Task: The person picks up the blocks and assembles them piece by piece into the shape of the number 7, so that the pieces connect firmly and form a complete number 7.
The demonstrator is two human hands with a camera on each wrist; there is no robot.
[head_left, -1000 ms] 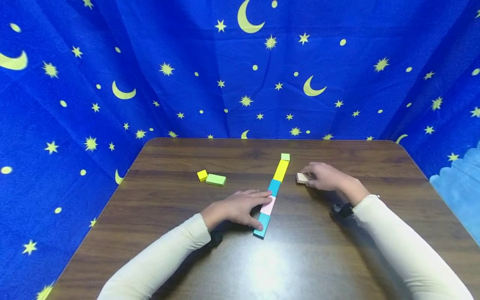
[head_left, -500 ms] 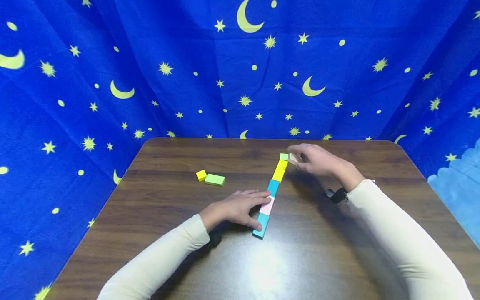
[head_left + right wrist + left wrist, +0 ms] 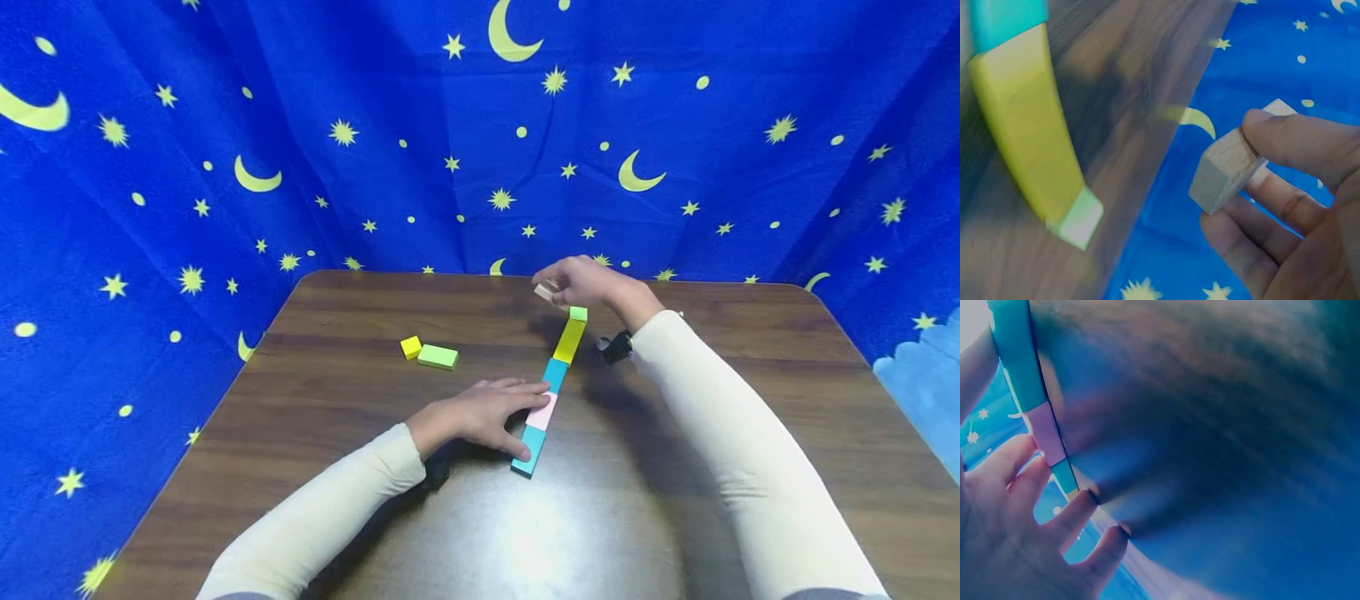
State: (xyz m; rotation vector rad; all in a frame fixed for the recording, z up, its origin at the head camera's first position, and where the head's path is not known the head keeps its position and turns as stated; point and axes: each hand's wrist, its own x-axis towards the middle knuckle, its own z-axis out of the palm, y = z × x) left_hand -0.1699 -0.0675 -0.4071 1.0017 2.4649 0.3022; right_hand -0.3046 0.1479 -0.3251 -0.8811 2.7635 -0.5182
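Note:
My right hand (image 3: 588,282) pinches a plain wooden block (image 3: 1225,165) between thumb and fingers, raised over the table's far side, just left of the row's far end. That row of blocks slants away from me: a blue block (image 3: 527,457) nearest, then a pink block (image 3: 542,413), another blue block (image 3: 555,375), a long yellow block (image 3: 569,341) and a small light-green block (image 3: 578,314). My left hand (image 3: 486,414) lies spread beside the near half, its thumb on the nearest blue block and its index finger on the pink one.
A small yellow cube (image 3: 411,347) and a light-green oblong block (image 3: 438,357) lie close together left of the row. The wooden table (image 3: 360,308) ends at the back against a blue curtain (image 3: 420,100) with moons and stars.
My right hand has carried the wooden block from right of the row, up and leftward past the small green block. The left hand has stayed on the row.

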